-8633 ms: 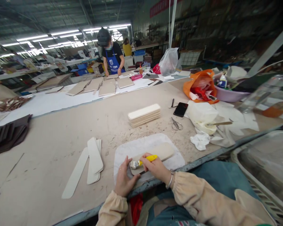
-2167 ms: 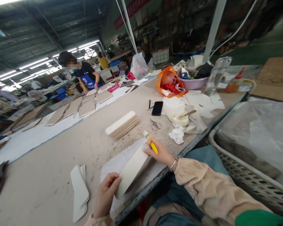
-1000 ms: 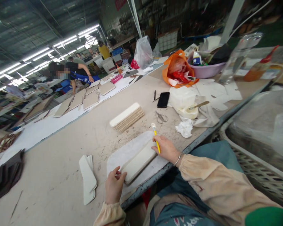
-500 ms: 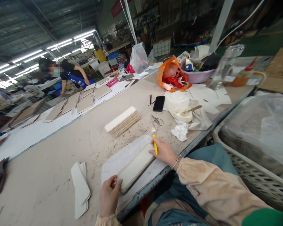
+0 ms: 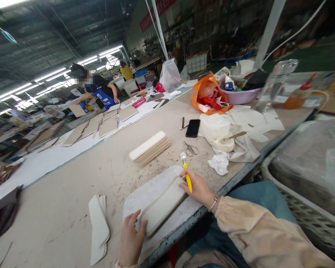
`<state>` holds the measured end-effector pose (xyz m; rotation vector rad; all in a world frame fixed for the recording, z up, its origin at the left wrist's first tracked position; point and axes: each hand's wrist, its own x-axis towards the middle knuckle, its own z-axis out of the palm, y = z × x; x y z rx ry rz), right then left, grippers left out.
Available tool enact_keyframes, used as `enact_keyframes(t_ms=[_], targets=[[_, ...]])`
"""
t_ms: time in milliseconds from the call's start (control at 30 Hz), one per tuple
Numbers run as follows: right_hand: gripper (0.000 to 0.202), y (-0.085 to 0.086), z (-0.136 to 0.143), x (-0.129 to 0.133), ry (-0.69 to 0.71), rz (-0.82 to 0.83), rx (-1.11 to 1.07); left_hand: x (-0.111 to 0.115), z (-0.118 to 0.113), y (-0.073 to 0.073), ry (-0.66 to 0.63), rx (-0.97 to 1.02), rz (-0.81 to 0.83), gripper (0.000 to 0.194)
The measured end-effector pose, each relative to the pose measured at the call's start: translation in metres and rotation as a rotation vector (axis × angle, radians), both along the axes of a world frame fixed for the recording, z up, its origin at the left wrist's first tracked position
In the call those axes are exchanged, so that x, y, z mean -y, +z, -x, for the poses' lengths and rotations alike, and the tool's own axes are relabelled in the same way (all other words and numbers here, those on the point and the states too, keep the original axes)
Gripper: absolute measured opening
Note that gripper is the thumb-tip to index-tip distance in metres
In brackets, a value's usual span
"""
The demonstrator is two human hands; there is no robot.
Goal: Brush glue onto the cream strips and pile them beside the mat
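Observation:
A stack of long cream strips with rounded ends [image 5: 163,206] lies on a white sheet [image 5: 134,197] at the table's front edge. My right hand [image 5: 197,186] is closed round a yellow-handled brush [image 5: 188,180], its pale, coated-looking bristles pointing away from me. Fingers of that hand also touch the stack's far end. At the near end is my left hand [image 5: 132,236], fingers apart, thumb against or right beside the stack's corner. Further back sits a thicker pile of similar strips [image 5: 149,149]. A few loose cream pieces [image 5: 98,227] lie overlapping to the left.
Scissors [image 5: 191,149], a black phone [image 5: 193,128], crumpled paper [image 5: 218,163] and a white tub [image 5: 222,139] with a stick are beyond my right hand. An orange bag [image 5: 209,95] stands behind. A plastic-covered basket [image 5: 304,201] is at right. Another person [image 5: 100,89] works across the table.
The view has shifted, so the scene sits lower and further right. My left fingers have spread a little at the stack's end. Across the table, the other person now holds up a flat panel.

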<state>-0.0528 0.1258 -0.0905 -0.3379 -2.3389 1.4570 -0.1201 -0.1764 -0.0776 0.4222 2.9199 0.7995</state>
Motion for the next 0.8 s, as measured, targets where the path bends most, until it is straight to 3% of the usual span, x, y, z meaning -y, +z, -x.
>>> enact_keyframes(t_ms=[133, 300, 433, 633, 800], targets=[[0.028, 0.013, 0.005, 0.002, 0.067, 0.238, -0.111, -0.016, 0.013, 0.019, -0.116, -0.090, -0.015, 0.048], [0.029, 0.034, 0.009, -0.002, 0.130, 0.527, -0.217, -0.068, 0.030, 0.046, -0.302, 0.103, -0.042, 0.053], [0.032, 0.040, 0.008, -0.013, 0.104, 0.602, -0.245, -0.102, 0.027, 0.053, -0.430, 0.261, -0.062, 0.026], [0.039, 0.041, 0.010, -0.031, 0.064, 0.670, -0.259, -0.120, -0.002, 0.057, -0.304, 0.421, -0.233, 0.030], [0.034, 0.045, 0.004, -0.038, 0.067, 0.538, -0.278, -0.130, -0.028, 0.055, -0.197, 0.553, -0.402, 0.038]])
